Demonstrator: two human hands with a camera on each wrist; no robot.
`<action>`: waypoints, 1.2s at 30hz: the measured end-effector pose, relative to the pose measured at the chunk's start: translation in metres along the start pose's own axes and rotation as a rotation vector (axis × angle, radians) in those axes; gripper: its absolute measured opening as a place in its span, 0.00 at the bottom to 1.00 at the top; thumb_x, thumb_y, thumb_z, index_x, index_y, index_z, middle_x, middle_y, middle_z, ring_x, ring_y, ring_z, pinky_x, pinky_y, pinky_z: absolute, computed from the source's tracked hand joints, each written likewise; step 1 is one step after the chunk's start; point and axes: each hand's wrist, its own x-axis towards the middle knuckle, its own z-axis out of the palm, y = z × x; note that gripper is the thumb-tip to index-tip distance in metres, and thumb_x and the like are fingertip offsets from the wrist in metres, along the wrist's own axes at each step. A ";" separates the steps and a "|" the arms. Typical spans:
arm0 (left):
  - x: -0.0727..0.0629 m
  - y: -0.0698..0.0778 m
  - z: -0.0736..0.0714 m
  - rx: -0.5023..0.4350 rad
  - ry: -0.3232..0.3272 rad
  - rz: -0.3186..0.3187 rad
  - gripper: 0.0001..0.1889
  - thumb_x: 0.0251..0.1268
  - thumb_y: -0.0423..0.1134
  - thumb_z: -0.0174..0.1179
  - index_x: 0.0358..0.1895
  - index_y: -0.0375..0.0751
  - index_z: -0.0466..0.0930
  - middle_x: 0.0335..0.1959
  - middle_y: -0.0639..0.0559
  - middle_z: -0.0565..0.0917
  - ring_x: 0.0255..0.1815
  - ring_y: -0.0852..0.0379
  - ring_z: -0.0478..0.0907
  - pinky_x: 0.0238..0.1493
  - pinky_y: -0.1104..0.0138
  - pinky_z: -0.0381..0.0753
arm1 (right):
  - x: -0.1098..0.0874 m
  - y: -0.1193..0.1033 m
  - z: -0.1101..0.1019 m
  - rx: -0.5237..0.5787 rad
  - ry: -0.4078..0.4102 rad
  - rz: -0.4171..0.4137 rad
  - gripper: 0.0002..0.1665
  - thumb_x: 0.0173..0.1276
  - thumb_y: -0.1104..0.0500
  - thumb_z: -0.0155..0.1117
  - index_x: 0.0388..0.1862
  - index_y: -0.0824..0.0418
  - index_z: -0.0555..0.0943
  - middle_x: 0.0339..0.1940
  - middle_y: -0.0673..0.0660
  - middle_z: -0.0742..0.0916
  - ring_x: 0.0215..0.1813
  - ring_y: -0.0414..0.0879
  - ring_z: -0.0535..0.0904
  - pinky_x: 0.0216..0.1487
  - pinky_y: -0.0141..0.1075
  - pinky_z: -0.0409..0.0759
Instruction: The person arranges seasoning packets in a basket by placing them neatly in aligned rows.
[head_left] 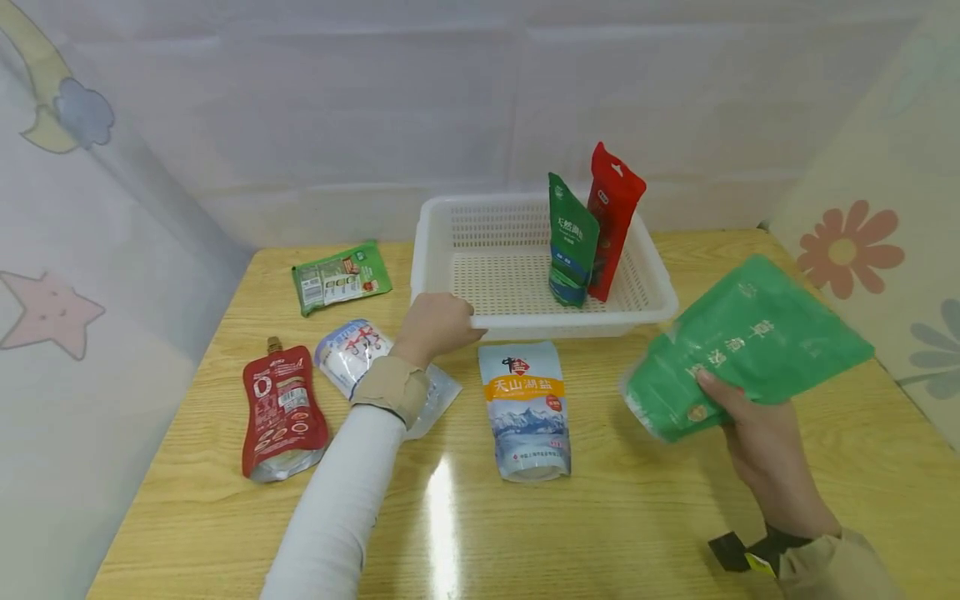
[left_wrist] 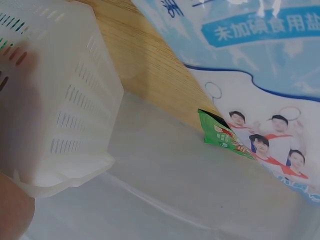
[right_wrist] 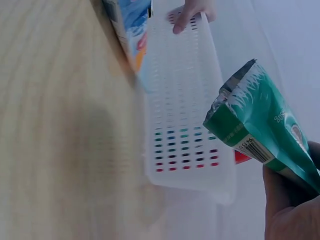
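Note:
My right hand (head_left: 765, 446) grips a large green pouch (head_left: 757, 342) above the table's right side, thumb across its front. In the right wrist view, the pouch's crimped edge and barcode face the basket. With my left hand (head_left: 438, 325) I pinch the front left rim of a white plastic basket (head_left: 480, 325); the thumb lies on its outer wall in the right wrist view. Inside the basket, a dark green pouch (head_left: 572, 242) and a red packet (head_left: 613, 221) stand upright at the right. Just before the basket lies a blue-and-white salt pouch (head_left: 527, 417).
Left of the basket lies a green packet (head_left: 341, 277). A white-and-blue pouch (head_left: 352, 350) is partly hidden under my left wrist. Farther left is a red spouted pouch (head_left: 283, 412). White cloth (head_left: 337, 108) hangs behind the wooden table (head_left: 600, 533).

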 end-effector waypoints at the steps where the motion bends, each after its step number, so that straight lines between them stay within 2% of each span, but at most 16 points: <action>1: 0.000 0.000 0.000 -0.001 0.002 -0.002 0.19 0.64 0.56 0.55 0.31 0.46 0.85 0.20 0.53 0.83 0.21 0.57 0.74 0.29 0.62 0.80 | 0.001 -0.003 0.004 -0.026 0.000 -0.014 0.30 0.64 0.80 0.50 0.62 0.58 0.68 0.50 0.47 0.83 0.48 0.37 0.83 0.44 0.28 0.83; 4: 0.000 -0.001 0.000 -0.001 0.014 -0.004 0.19 0.64 0.56 0.55 0.30 0.46 0.85 0.19 0.53 0.82 0.20 0.57 0.73 0.29 0.62 0.79 | 0.006 -0.011 0.016 -0.095 -0.006 -0.035 0.30 0.64 0.79 0.52 0.62 0.59 0.67 0.51 0.47 0.83 0.48 0.36 0.83 0.43 0.28 0.83; 8: 0.000 -0.002 0.000 -0.004 0.032 0.000 0.18 0.63 0.55 0.56 0.30 0.45 0.85 0.19 0.53 0.82 0.20 0.57 0.73 0.28 0.61 0.79 | 0.013 -0.021 0.029 -0.179 -0.009 -0.022 0.29 0.64 0.76 0.56 0.62 0.58 0.66 0.53 0.46 0.81 0.50 0.33 0.81 0.46 0.24 0.81; 13: -0.001 -0.001 0.000 -0.009 0.039 0.004 0.17 0.62 0.55 0.57 0.29 0.45 0.85 0.19 0.53 0.82 0.19 0.57 0.73 0.28 0.61 0.79 | 0.026 -0.029 0.048 -0.234 0.033 -0.027 0.28 0.63 0.72 0.61 0.60 0.57 0.68 0.52 0.46 0.80 0.51 0.33 0.79 0.47 0.22 0.79; 18: -0.002 -0.001 -0.001 -0.009 0.028 -0.003 0.18 0.62 0.55 0.57 0.28 0.45 0.84 0.19 0.53 0.82 0.20 0.57 0.72 0.29 0.62 0.79 | 0.045 -0.029 0.073 -0.353 0.096 -0.047 0.21 0.61 0.67 0.66 0.50 0.55 0.72 0.45 0.45 0.80 0.46 0.32 0.77 0.45 0.18 0.77; 23: -0.002 0.000 -0.002 -0.019 0.029 -0.002 0.17 0.62 0.55 0.57 0.30 0.45 0.85 0.20 0.53 0.83 0.20 0.58 0.73 0.30 0.62 0.80 | 0.064 -0.020 0.100 -0.537 0.096 -0.115 0.17 0.62 0.61 0.67 0.47 0.50 0.74 0.40 0.40 0.82 0.43 0.31 0.78 0.43 0.19 0.76; 27: -0.001 0.000 -0.002 -0.034 0.020 -0.010 0.17 0.62 0.55 0.57 0.31 0.45 0.85 0.20 0.54 0.82 0.20 0.58 0.73 0.30 0.62 0.79 | 0.081 -0.009 0.120 -0.647 0.058 -0.150 0.15 0.65 0.58 0.64 0.50 0.55 0.76 0.36 0.38 0.83 0.37 0.30 0.81 0.43 0.23 0.78; 32: 0.000 0.000 0.001 -0.041 0.021 -0.018 0.17 0.62 0.54 0.58 0.28 0.45 0.85 0.18 0.54 0.82 0.19 0.57 0.73 0.29 0.62 0.79 | 0.107 0.009 0.140 -0.786 0.022 -0.106 0.22 0.67 0.52 0.62 0.52 0.66 0.76 0.38 0.46 0.82 0.35 0.30 0.78 0.42 0.25 0.77; 36: 0.000 0.001 -0.001 -0.021 0.007 -0.016 0.18 0.61 0.55 0.58 0.27 0.45 0.84 0.20 0.53 0.83 0.21 0.56 0.74 0.30 0.61 0.80 | 0.130 0.023 0.151 -0.880 0.003 -0.081 0.20 0.67 0.51 0.61 0.44 0.68 0.77 0.31 0.51 0.80 0.30 0.34 0.75 0.34 0.25 0.74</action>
